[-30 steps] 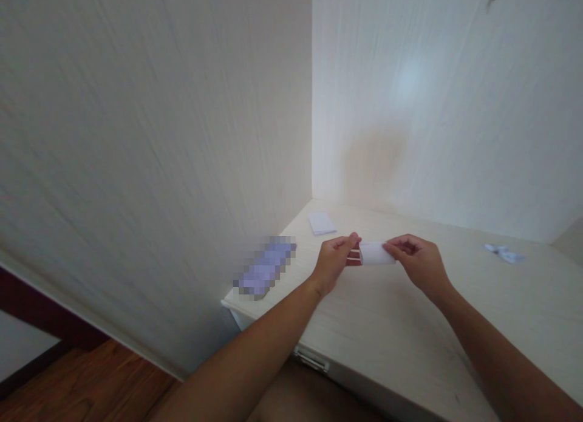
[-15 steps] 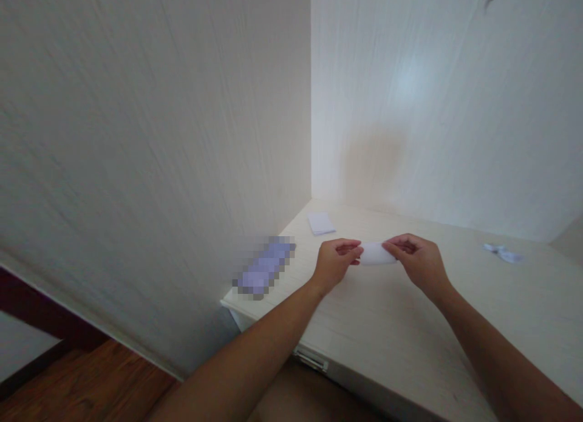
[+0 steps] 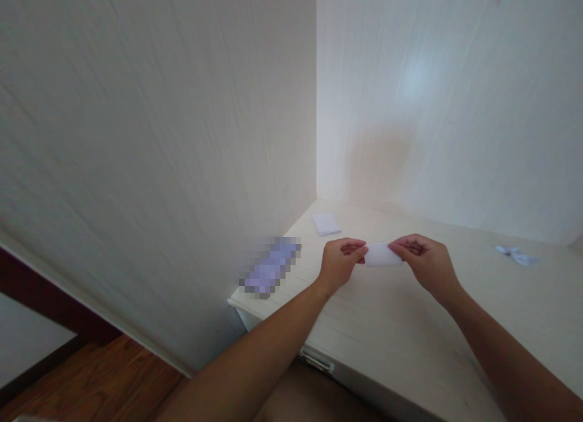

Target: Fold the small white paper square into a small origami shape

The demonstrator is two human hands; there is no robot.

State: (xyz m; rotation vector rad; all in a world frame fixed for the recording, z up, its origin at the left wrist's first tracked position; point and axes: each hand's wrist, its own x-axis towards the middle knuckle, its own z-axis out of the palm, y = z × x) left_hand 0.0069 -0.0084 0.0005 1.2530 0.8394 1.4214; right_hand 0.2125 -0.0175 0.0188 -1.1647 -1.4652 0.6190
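Note:
A small white piece of paper is stretched between my two hands, a little above the pale desk top. My left hand pinches its left end between thumb and fingers. At the right end, the thumb and fingers of my right hand are closed on the paper's upper corner. Behind my left hand, a stack of white paper squares lies flat on the desk. To the right of my right hand rests a white folded-paper shape, twisted at its middle.
A purple, pixel-blurred object lies near the desk's left edge. Pale panels rise at the left and back of the desk. A metal handle is on the desk's front. Wooden floor shows at lower left.
The whole view has shifted slightly, so everything sits a bit further right. The paper looks flatter, less curved along its lower edge. Both hands keep their pinch on it.

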